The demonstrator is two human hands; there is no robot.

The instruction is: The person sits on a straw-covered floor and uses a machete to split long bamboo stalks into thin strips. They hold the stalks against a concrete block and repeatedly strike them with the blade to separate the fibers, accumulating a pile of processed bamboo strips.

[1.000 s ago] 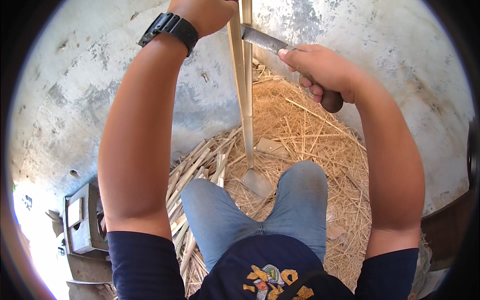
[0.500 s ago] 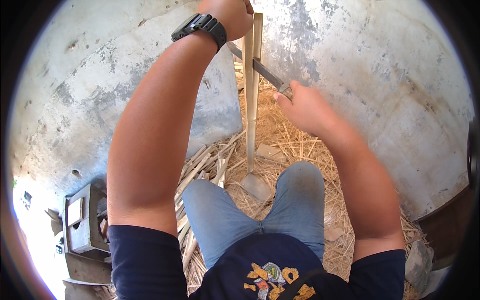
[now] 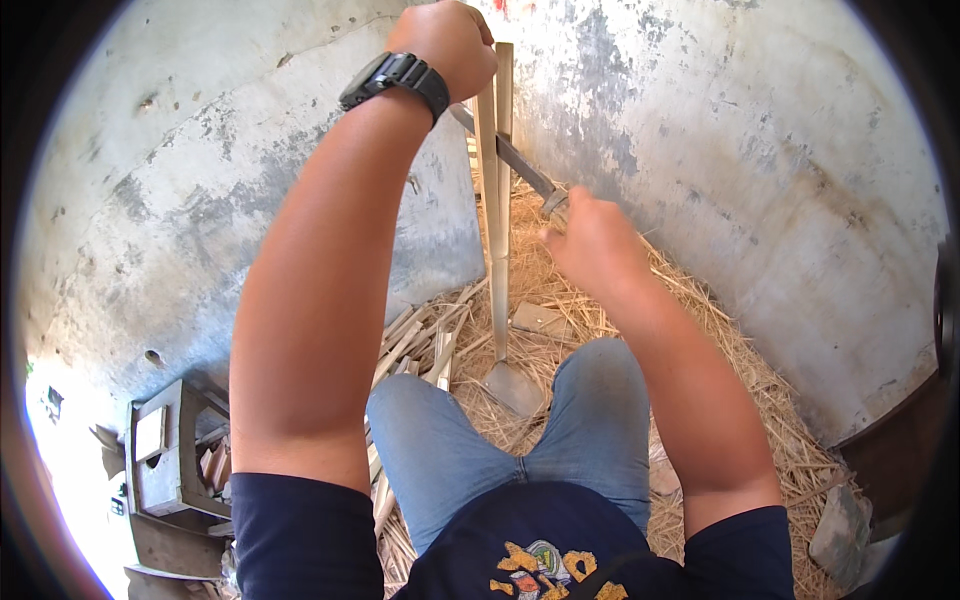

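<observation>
A long pale strip, apparently bamboo, stands upright between my knees, its lower end on a flat block. The upper part is split into two lengths that spread slightly apart. My left hand, with a black watch on the wrist, is closed around the top of the left length; its fingertips are mostly hidden. My right hand grips the handle of a long-bladed knife. The dark blade slants across the split, passing behind the left length, with its far end showing near my left wrist.
Shavings and straw-like slivers cover the floor. Split strips lie in a heap by my left knee. Worn plastered walls stand close ahead and to the right. A wooden box-like unit is at left, and a stone at lower right.
The whole view has shifted slightly, so hands, strip and knees sit lower in the picture. My right hand and the knife are a little lower and further left. Both grips stay the same.
</observation>
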